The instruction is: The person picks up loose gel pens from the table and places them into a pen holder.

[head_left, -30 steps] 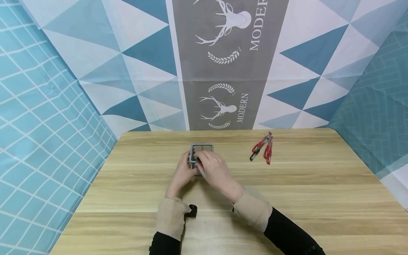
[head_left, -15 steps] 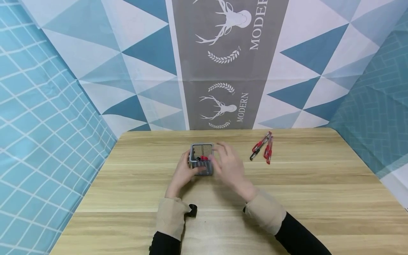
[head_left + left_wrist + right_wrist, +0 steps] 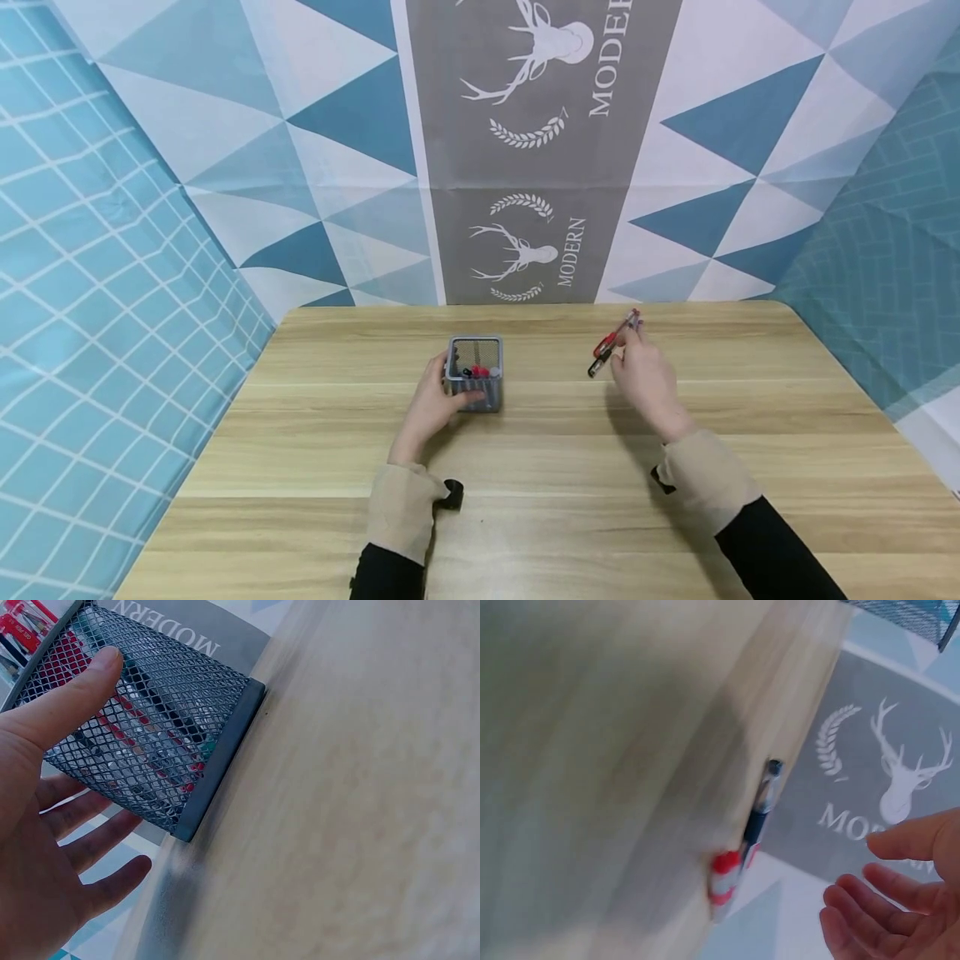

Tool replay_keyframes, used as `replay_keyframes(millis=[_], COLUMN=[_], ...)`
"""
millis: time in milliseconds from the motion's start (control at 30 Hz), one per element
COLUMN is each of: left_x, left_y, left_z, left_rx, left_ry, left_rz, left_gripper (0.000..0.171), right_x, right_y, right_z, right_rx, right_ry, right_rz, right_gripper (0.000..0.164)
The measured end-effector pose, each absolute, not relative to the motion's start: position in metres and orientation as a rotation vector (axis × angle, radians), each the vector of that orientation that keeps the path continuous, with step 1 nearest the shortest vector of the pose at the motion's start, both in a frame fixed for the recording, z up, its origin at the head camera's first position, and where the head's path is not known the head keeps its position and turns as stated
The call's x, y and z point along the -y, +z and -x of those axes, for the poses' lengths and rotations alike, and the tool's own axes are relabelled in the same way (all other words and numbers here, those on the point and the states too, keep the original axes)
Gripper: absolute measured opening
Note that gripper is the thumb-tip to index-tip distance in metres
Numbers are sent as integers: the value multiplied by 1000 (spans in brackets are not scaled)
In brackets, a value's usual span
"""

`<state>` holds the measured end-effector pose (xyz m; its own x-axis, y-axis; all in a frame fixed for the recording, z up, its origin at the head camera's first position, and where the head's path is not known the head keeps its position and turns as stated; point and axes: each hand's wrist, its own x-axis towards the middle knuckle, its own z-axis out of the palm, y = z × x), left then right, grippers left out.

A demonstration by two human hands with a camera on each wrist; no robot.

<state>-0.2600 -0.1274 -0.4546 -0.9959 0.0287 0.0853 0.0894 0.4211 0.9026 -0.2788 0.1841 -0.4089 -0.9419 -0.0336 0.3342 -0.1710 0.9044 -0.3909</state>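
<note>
A dark wire-mesh pen holder [image 3: 489, 398] stands upright on the wooden table, with red and black pen tops showing inside. My left hand [image 3: 429, 404] holds it at its left side. In the left wrist view the thumb lies across the mesh of the pen holder [image 3: 180, 712], the other fingers behind it. My right hand [image 3: 647, 375] hovers over the loose pens at the right, nothing between its fingers. A black pen [image 3: 598, 365] and a red pen [image 3: 603, 344] show beside its fingertips. In the right wrist view, thumb and fingers are apart, near the black pen [image 3: 762, 806].
The wooden table [image 3: 315, 467] meets a patterned backdrop [image 3: 517, 150] along its far edge. Blue gridded cloth [image 3: 97, 292] hangs on the left side, teal cloth [image 3: 900, 233] on the right. Black straps show at both cuffs.
My right hand has left the pen holder and moved right to the loose pens, hiding some of them. My left hand has stayed on the pen holder.
</note>
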Motion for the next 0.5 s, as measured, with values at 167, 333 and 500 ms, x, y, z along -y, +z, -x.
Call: replay_keyframes(millis=[167,333,500], left_x=[128,128,127], left_y=[-454,-454,-455], left_z=[259,257,258], left_rx=[2596,2599,2592], left_ry=[-1659,-1665,-1653], left_rz=[110,100,111], left_gripper=[90,89,89], right_x=[-198,-205,-214], right_y=[-413,-416,-420], right_z=[280,281,284], right_rx=[2784,2893,3013], right_ry=[580,584,603], right_rz=[-141,-41,51], right_gripper=[17,27,41])
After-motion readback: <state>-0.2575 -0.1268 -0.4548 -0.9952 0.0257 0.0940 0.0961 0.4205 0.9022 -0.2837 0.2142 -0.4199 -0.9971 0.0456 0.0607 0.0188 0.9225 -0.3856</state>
